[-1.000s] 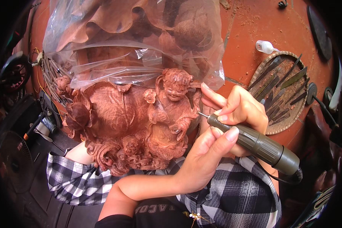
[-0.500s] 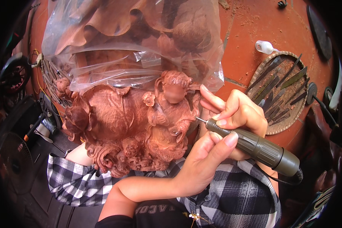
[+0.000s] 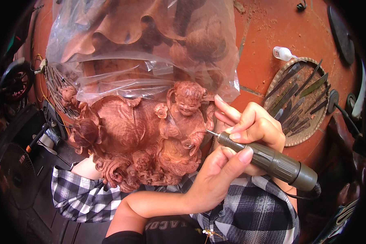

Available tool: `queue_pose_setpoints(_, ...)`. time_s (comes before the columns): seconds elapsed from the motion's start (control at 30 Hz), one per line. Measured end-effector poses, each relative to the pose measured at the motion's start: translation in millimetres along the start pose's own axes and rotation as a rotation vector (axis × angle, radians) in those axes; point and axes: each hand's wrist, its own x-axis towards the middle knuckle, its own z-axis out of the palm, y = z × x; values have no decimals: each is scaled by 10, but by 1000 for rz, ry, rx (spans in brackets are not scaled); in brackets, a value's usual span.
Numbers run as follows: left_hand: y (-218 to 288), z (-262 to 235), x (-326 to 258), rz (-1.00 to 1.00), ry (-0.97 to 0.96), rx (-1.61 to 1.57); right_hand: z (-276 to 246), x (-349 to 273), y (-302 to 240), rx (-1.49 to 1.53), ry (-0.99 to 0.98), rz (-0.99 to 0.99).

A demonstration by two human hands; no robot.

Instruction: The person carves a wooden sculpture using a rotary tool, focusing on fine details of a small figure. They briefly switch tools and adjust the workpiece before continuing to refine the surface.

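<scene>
A reddish-brown wood carving (image 3: 122, 126) lies before me, with a smiling figure (image 3: 187, 103) on its right side and dense curling forms below. My right hand (image 3: 256, 128) is closed around the front of a dark green rotary carving pen (image 3: 274, 162). Its outer fingers stretch toward the figure's side. The pen's thin metal bit reaches the edge of the figure's arm; whether it touches, I cannot tell. From below, my left hand (image 3: 219, 173) pinches at the same pen, thumb along its body and the other fingers curled, partly hidden.
Clear plastic sheeting (image 3: 150, 77) covers the carving's far part. On the red tiled floor to the right are a round woven tray (image 3: 327, 118) of flat blades and a small white bottle (image 3: 284, 53). A fan (image 3: 18, 168) stands at left. Checked cloth (image 3: 248, 203) covers my lap.
The pen and both hands have moved slightly left, bringing the bit closer to the figure's arm. The carving sits a little lower in view. Both hands keep their grip.
</scene>
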Motion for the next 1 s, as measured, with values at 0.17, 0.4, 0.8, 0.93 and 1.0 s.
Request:
queue_pose_setpoints(0.17,25,16,-26,-7,-28,3,-26,64,-99,-66,-20,-23)
queue_pose_setpoints(0.4,28,-5,-11,-10,-31,-35,-1,96,-73,-96,-39,-13)
queue_pose_setpoints(0.8,-21,-51,-46,106,31,-76,190,87,-17,-71,108,-96)
queue_pose_setpoints(0.93,-34,-76,-69,114,19,-60,120,122,-88,-145,-13,-35)
queue_pose_setpoints(1.0,-24,-53,-67,97,30,-91,151,110,-73,-136,37,-52)
